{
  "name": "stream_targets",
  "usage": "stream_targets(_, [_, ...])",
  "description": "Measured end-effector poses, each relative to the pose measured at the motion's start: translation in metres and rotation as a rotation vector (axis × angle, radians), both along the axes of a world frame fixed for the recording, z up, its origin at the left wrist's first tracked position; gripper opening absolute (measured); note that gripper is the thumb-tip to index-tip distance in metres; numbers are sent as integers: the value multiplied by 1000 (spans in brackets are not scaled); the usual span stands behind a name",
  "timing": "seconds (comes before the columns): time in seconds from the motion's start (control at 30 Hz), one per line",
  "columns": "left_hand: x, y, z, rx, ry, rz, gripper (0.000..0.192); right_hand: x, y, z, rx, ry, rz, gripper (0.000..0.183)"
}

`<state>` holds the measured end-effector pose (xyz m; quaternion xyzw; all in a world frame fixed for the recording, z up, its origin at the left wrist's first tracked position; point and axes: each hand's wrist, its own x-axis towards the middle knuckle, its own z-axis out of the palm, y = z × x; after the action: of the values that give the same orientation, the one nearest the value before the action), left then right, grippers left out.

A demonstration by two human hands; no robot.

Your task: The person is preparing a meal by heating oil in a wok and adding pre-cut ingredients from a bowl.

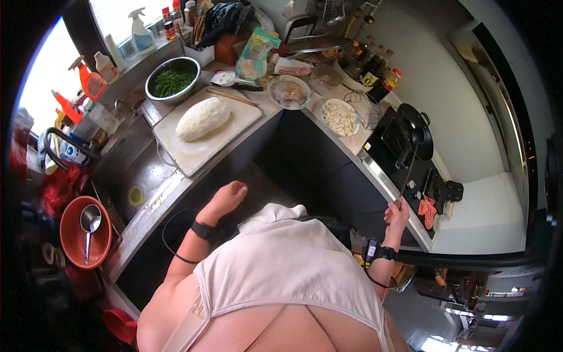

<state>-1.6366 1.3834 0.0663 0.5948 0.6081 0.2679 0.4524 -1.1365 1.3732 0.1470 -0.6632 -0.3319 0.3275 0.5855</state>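
Observation:
My right hand [397,213] is closed around the handle of a long thin metal utensil [409,171], whose far end reaches to a black wok [414,132] on the stove; its working end is hard to make out. My left hand [231,196] hangs in front of the counter edge with nothing visible in it, fingers loosely curled. A large oval lump of dough [203,119] rests on a floured board [189,159], with chopsticks [233,97] along the board's far side. Behind the board is a steel bowl of chopped greens [172,81].
A sink [151,176] lies left of the board, beside an orange basin [70,233] holding a ladle. Plates of seasoning [289,92] and pale chopped food [340,117] stand at the counter corner. Sauce bottles [387,86] stand near the black stove [387,163].

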Motion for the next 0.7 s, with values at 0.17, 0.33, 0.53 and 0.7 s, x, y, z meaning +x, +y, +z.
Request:
stream_targets(0.17, [2,7,-17,-8,-9,-45,34,9,-5,-5,-14,-14,-17,45])
stream_targets(0.33, [9,10,-10,0,27,-70,33,8,-9,-1,-12,-3,-30,34])
stream_targets(0.53, [11,15,-5,-45,20,-105,33,13,-9,-6,13,10,-26,41])
stream_targets(0.7, [10,14,-11,-13,-17,-43,33,14,-6,-8,15,29,-28,53])
